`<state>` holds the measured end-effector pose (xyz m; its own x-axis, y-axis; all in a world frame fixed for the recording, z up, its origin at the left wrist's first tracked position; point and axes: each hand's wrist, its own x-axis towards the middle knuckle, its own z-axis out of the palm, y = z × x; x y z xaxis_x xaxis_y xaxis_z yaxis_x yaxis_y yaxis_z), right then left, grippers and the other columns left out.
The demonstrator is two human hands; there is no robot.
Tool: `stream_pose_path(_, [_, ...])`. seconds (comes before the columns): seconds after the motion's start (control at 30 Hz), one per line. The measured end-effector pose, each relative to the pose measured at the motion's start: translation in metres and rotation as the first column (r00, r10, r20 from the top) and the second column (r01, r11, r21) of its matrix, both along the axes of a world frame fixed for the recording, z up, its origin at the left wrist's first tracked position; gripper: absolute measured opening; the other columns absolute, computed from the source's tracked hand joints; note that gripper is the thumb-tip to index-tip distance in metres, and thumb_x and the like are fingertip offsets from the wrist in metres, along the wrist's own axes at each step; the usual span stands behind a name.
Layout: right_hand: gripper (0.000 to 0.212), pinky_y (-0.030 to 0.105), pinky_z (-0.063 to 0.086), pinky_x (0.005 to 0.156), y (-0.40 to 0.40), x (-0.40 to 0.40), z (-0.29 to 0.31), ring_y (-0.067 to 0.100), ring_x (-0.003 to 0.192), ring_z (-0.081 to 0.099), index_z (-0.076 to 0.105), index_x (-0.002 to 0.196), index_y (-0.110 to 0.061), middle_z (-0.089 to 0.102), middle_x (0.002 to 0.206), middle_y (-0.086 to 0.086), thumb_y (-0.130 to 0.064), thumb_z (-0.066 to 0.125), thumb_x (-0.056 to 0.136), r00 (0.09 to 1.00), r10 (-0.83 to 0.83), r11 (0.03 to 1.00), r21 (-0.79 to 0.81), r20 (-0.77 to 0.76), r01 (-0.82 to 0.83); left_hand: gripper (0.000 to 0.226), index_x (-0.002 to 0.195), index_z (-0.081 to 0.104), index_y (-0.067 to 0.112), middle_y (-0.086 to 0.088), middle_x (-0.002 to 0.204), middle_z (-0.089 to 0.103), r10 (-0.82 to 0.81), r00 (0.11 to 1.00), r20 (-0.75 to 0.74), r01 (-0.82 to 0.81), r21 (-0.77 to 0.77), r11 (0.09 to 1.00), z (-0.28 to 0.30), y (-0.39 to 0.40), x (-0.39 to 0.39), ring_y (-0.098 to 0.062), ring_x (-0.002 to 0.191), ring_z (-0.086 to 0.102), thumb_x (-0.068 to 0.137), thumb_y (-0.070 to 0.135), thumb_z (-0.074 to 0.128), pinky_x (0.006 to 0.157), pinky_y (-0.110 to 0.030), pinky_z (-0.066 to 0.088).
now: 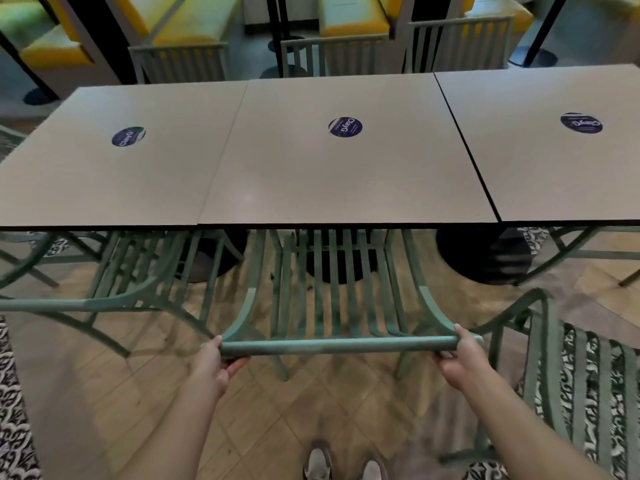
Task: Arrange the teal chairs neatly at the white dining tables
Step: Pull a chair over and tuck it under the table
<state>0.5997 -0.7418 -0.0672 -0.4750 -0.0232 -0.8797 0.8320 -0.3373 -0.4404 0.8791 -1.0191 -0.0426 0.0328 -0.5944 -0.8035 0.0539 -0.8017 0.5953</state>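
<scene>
Both hands, left hand (214, 362) and right hand (457, 355), gripped the teal chair (337, 344) top rail ends; frame judged rigid, moderately heavy.

Pretty dim and soft overall, with a faint pale sheen on the middle tabletop (346, 174). Wide-angle warp bends its edges, and everything beyond its far side looks smeary and out of focus.

Middle chair (341, 306) tucked under middle table (346, 174); tables either side; chair (568, 375) right, untucked.
</scene>
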Motion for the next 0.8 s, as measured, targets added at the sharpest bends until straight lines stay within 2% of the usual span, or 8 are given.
stream_pose_path(0.07, [0.050,0.044,0.048,0.097,-0.006,-0.004,-0.001,0.032,0.107,0.057,0.039,0.138,-0.009,0.053,0.130,0.018,-0.025,0.058,0.094,1.000,-0.002,1.000,0.005,-0.003,0.002,0.041,0.139,0.037,0.000,-0.027,0.138,0.046,-0.007,1.000,-0.016,0.008,0.008,1.000,0.000,-0.008,-0.005,-0.042,0.125,0.048,0.102,0.016,0.043,0.095,-0.053,0.046])
stream_pose_path(0.17, [0.051,0.043,0.050,0.088,-0.011,-0.010,-0.002,0.030,0.095,0.060,0.040,0.138,-0.009,0.054,0.130,0.018,-0.026,0.058,0.094,1.000,0.000,1.000,0.011,-0.011,0.000,0.041,0.138,0.037,-0.001,-0.027,0.136,0.047,-0.021,1.000,-0.023,0.021,0.015,1.000,0.001,-0.016,-0.014,-0.042,0.126,0.048,0.102,0.016,0.044,0.100,-0.054,0.043])
stream_pose_path(0.33, [0.049,0.045,0.049,0.094,-0.022,-0.022,0.001,0.031,0.109,0.057,0.039,0.138,-0.011,0.053,0.132,0.016,-0.026,0.057,0.095,1.000,-0.007,0.999,0.039,-0.023,0.007,0.042,0.139,0.036,-0.002,-0.028,0.137,0.046,-0.051,0.999,-0.017,0.051,0.016,0.999,-0.003,-0.028,-0.030,-0.041,0.125,0.048,0.102,0.017,0.044,0.089,-0.052,0.047])
stream_pose_path(0.4, [0.050,0.044,0.049,0.091,-0.025,-0.026,0.002,0.031,0.113,0.056,0.038,0.139,-0.012,0.053,0.132,0.016,-0.026,0.057,0.095,1.000,-0.011,0.999,0.044,-0.021,0.012,0.042,0.139,0.036,-0.002,-0.027,0.136,0.047,-0.051,0.998,-0.020,0.051,0.015,0.999,-0.006,-0.031,-0.036,-0.041,0.123,0.050,0.102,0.017,0.044,0.088,-0.051,0.047])
stream_pose_path(0.47, [0.052,0.043,0.049,0.087,-0.027,-0.031,0.002,0.031,0.108,0.056,0.037,0.140,-0.013,0.051,0.133,0.016,-0.026,0.057,0.094,1.000,-0.013,0.999,0.051,-0.023,0.014,0.043,0.139,0.036,-0.001,-0.026,0.134,0.048,-0.053,0.998,-0.032,0.053,0.026,0.998,-0.006,-0.034,-0.041,-0.040,0.122,0.051,0.102,0.017,0.045,0.089,-0.051,0.048])
stream_pose_path(0.63, [0.056,0.043,0.050,0.085,-0.031,-0.047,0.001,0.030,0.084,0.056,0.035,0.142,-0.015,0.051,0.122,0.015,-0.026,0.060,0.093,0.999,-0.017,0.998,0.060,-0.035,0.019,0.044,0.138,0.037,0.001,-0.028,0.133,0.049,-0.055,0.998,-0.032,0.056,0.040,0.998,-0.010,-0.044,-0.053,-0.043,0.117,0.053,0.100,0.018,0.049,0.077,-0.048,0.052])
stream_pose_path(0.73, [0.056,0.044,0.050,0.090,-0.032,-0.053,0.001,0.030,0.094,0.056,0.035,0.142,-0.017,0.049,0.119,0.014,-0.026,0.060,0.093,0.999,-0.030,0.996,0.080,-0.023,0.032,0.044,0.138,0.036,0.002,-0.027,0.131,0.049,-0.040,0.999,-0.025,0.041,0.046,0.998,-0.014,-0.044,-0.059,-0.042,0.112,0.055,0.100,0.018,0.049,0.077,-0.048,0.052])
stream_pose_path(0.8, [0.056,0.042,0.050,0.086,-0.034,-0.052,0.001,0.029,0.091,0.056,0.036,0.142,-0.017,0.050,0.117,0.014,-0.027,0.060,0.093,0.999,-0.031,0.996,0.080,-0.030,0.033,0.044,0.138,0.036,0.001,-0.027,0.131,0.049,-0.037,0.999,-0.020,0.038,0.043,0.998,-0.015,-0.044,-0.060,-0.041,0.109,0.056,0.100,0.018,0.049,0.076,-0.048,0.052])
